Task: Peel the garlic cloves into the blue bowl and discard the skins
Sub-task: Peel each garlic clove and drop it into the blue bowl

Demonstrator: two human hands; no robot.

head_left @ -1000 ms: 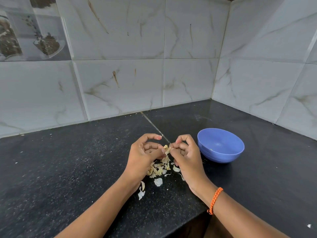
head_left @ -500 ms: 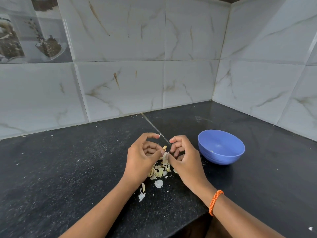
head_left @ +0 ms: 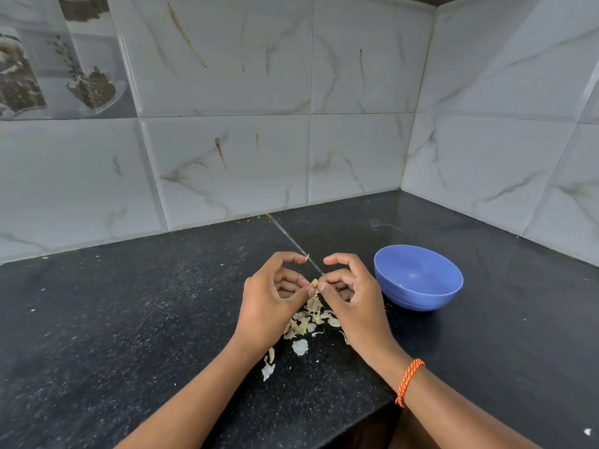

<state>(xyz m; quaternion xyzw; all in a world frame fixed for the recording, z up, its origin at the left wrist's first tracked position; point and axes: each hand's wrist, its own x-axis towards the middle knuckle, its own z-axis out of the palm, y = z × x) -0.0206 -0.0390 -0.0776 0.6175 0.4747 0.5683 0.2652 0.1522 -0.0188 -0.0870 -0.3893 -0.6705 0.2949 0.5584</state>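
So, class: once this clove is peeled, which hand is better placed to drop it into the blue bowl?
Probably the right hand: the blue bowl sits just beside it, and it already pinches the garlic clove.

A solid blue bowl (head_left: 418, 281) is noted on a black, white-speckled counter (head_left: 129, 319), with pale cream garlic skins (head_left: 308, 319), white grey-and-brown-veined marble wall tiles (head_left: 227, 92) and an orange braided wristband (head_left: 409, 380).
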